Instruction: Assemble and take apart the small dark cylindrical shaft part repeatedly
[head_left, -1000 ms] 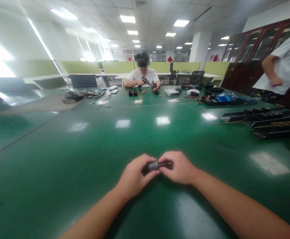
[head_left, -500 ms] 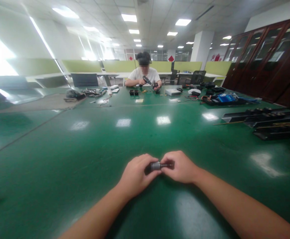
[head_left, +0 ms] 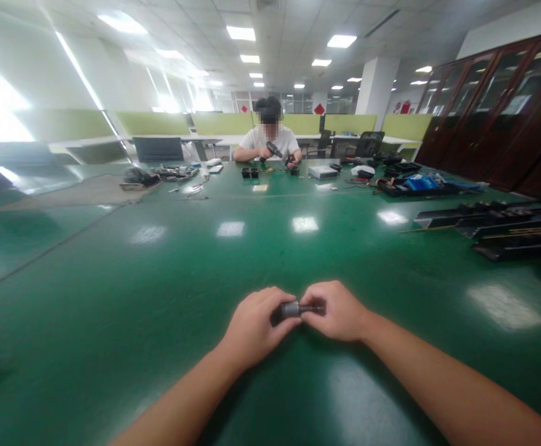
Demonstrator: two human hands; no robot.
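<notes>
A small grey metal cylinder (head_left: 290, 310) with a thin dark shaft (head_left: 309, 308) lies sideways between my hands, low over the green table; it resembles a small motor, but its exact kind is unclear. My left hand (head_left: 253, 321) is closed around the cylinder's left part, with the thumb below and the fingers above. At the other end, my right hand (head_left: 338, 313) pinches around the start of the shaft, close to the cylinder's face. My palms and fingers hide both far ends.
A co-worker (head_left: 268, 139) sits across the green table (head_left: 196, 266), holding a power drill (head_left: 274, 149). Black metal rails (head_left: 502, 226) lie at the right. Beyond them are a blue item (head_left: 423, 181) and tools. Assorted metal parts (head_left: 175, 173) lie at the back left.
</notes>
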